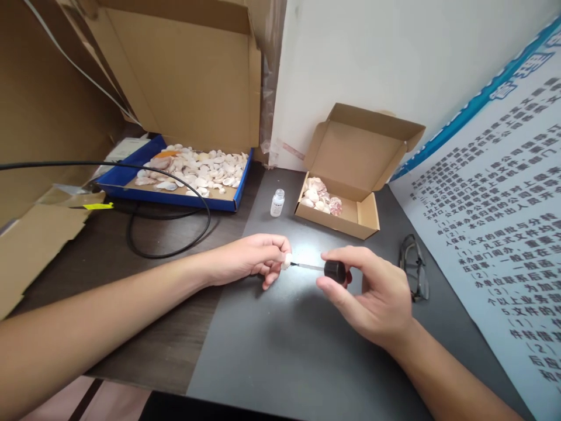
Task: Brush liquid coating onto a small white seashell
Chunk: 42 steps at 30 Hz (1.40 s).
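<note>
Between thumb and fingers, my left hand (267, 259) pinches a small whitish seashell (287, 261) above the dark mat. My right hand (372, 292) grips the black cap of a brush applicator (335, 272). From the cap a thin clear stem points left, and its dark brush tip meets the shell or lies right beside it. Beyond the hands, a small clear glass bottle (277, 203) with a white label stands upright without a cap. To its right, an open cardboard box (337, 222) holds several shells (316, 196).
A blue-edged tray box (193, 202) full of shells (201, 166) sits at the back left, its cardboard lid raised. A black cable (169, 255) loops in front of it. Dark-framed glasses (414, 269) lie right of my right hand. A printed sheet (491, 204) borders the right side.
</note>
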{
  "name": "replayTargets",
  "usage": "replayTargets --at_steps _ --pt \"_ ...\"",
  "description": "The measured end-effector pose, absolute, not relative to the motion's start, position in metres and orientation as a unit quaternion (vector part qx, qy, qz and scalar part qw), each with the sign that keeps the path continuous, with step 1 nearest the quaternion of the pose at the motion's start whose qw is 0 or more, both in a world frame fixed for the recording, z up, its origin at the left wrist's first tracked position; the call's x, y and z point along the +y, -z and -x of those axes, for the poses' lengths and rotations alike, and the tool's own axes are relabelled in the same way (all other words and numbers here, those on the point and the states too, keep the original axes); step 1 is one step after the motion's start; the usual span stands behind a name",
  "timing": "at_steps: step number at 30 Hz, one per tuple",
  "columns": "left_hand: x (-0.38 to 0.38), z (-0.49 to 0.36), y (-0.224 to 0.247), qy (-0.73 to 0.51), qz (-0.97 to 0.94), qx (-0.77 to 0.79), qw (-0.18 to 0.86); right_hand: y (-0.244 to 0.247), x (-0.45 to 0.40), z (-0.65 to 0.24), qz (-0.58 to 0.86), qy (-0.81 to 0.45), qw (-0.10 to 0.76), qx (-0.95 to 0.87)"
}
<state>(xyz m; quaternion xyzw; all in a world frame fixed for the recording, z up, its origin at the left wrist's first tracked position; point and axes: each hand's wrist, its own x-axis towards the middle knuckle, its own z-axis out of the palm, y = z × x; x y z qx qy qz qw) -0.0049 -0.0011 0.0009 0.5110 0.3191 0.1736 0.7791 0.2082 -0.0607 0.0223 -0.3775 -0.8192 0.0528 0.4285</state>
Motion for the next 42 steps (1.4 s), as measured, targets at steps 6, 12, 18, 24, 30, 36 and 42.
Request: replayTargets --at_steps 6,12,18,24,30,36,42 --pt "-0.0023 0.0047 -0.0033 -0.176 -0.515 0.322 0.775 -0.0212 -0.0592 -0.2075 0.411 -0.061 0.37 -0.831" --pt "-0.0021 0.0056 -0.0015 -0.171 -0.513 0.321 0.778 -0.0218 -0.061 -0.2085 0.379 -0.055 0.419 -0.823" --pt "-0.0017 0.0056 -0.0009 -0.174 -0.517 0.32 0.775 -0.0203 -0.0596 -0.2085 0.406 -0.066 0.401 -0.819" --pt "-0.0018 0.0055 -0.0027 -0.171 -0.512 0.32 0.779 -0.0193 -0.0582 -0.2075 0.405 -0.082 0.368 -0.833" --pt "-0.0019 0.0054 -0.0026 -0.171 -0.515 0.315 0.778 -0.0231 -0.0642 -0.2097 0.392 -0.064 0.451 -0.799" --pt "-0.0021 0.0055 -0.0033 -0.172 -0.512 0.319 0.779 -0.0201 -0.0595 -0.2076 0.418 -0.07 0.392 -0.817" --pt "-0.0022 0.0052 -0.0035 -0.171 -0.512 0.317 0.78 -0.0217 -0.0608 -0.2101 0.412 -0.06 0.454 -0.788"
